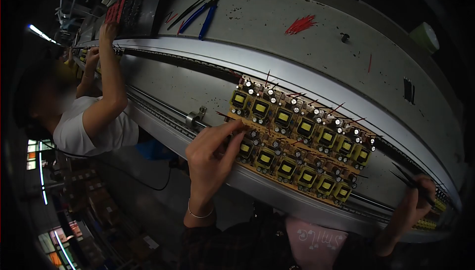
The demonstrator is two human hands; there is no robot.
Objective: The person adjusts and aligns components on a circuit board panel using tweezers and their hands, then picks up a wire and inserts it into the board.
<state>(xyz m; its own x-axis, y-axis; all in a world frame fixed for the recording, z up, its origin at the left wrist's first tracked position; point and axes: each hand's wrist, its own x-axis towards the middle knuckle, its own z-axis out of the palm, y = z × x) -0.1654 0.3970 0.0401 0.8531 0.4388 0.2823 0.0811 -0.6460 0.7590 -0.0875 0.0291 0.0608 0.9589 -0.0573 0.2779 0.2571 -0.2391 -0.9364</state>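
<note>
A panel of circuit boards [292, 144] lies across the rails of the line, with two rows of yellow transformers, small capacitors and thin wires sticking up. My left hand [212, 153] is at the panel's left end, thumb and forefinger pinched together over the boards. What lies between those fingertips is too small to make out. A thin dark wire [224, 116] sticks out at the panel's edge just beyond them. Off to the right, my right hand [418, 201] is closed round black tweezers [406, 177], whose points are apart and face the panel.
Blue-handled pliers [202, 17], a pile of red wires [300, 24] and black wires [408, 90] lie on the shelf [247, 22]. More boards [429, 219] sit beyond my right hand. At left, a co-worker [99, 121] reaches toward a dark tray [143, 10].
</note>
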